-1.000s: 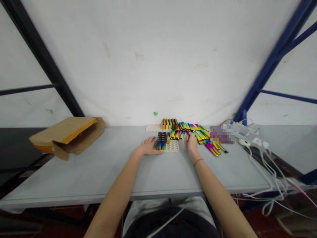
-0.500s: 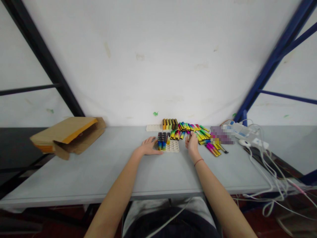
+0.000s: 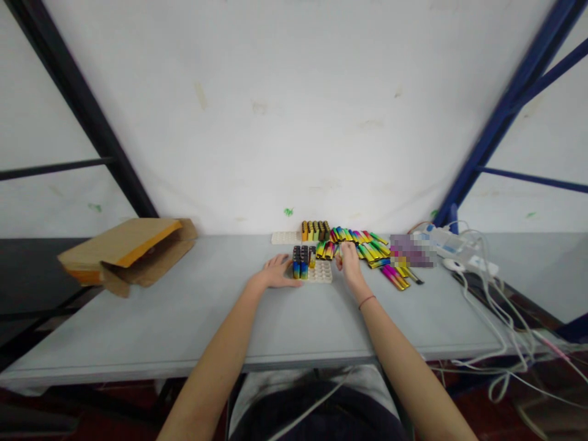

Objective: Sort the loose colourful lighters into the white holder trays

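Note:
A pale tray with round holes [image 3: 324, 272] lies in front of me, with several blue lighters [image 3: 300, 264] upright in its left part. Beside them in the tray stands a lighter with a yellow lower part [image 3: 312, 258]. My left hand [image 3: 277, 271] rests open at the tray's left side, fingers spread and thumb by its near left corner. Just past the tray's right edge, my right hand [image 3: 350, 264] is closed, its curled fingers around what looks like a lighter, mostly hidden. Shiny rainbow-coloured lighters [image 3: 374, 251] lie in a loose pile behind and right of it.
Behind stand another pale tray [image 3: 285, 237] and a block of yellow and dark lighters [image 3: 315, 231]. An open cardboard box [image 3: 133, 245] sits at the left. White cables and a power strip [image 3: 459, 248] crowd the right end of the grey table [image 3: 193, 331].
My right hand has moved a little left, from the loose pile towards the tray, and its fingers stay curled. The left hand and the tray have kept their place.

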`<state>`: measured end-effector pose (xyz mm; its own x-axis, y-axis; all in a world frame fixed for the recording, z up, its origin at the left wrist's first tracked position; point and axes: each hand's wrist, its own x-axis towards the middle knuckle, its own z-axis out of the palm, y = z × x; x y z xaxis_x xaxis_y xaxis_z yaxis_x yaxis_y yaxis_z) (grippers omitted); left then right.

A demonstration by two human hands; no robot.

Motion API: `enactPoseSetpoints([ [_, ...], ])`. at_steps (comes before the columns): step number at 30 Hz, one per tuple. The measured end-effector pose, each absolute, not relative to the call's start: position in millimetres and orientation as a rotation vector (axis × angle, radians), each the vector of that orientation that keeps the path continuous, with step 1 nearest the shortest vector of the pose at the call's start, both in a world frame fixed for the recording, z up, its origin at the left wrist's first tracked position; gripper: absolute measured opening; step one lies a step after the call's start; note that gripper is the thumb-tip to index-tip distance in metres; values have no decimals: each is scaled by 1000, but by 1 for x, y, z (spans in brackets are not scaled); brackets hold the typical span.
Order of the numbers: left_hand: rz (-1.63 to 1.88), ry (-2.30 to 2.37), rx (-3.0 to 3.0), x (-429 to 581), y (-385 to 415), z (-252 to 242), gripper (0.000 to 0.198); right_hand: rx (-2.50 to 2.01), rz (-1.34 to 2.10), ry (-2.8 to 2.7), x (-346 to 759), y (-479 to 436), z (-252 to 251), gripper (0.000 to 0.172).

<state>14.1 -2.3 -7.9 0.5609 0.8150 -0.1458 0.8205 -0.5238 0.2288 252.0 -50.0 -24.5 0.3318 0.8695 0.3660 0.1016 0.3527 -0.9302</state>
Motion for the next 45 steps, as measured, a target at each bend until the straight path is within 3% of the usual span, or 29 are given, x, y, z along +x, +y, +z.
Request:
enactPoseSetpoints([
  [6, -19, 1354, 2519, 14, -5, -5, 101, -1131, 481, -1386, 239, -58, -18, 38],
  [12, -31, 1368, 2526, 15, -8, -2, 100, -1118, 533, -1453, 236, -57, -23, 40],
  [26, -42, 1371, 2507, 15, -6, -5, 99, -1215, 304, -1649, 231, -67, -15, 27],
  [35, -38, 1361, 2510, 16, -6, -4, 101, -1170, 177, -1862, 230, -68, -13, 37],
  [40, -38, 1354, 2514, 15, -6, -3, 98, -1657, -130, -1434, 257, -73, -2, 53],
  [45, -43, 1355, 2492, 15, -6, -3, 98, -2177, -286, -935, 313, -91, -3, 46],
])
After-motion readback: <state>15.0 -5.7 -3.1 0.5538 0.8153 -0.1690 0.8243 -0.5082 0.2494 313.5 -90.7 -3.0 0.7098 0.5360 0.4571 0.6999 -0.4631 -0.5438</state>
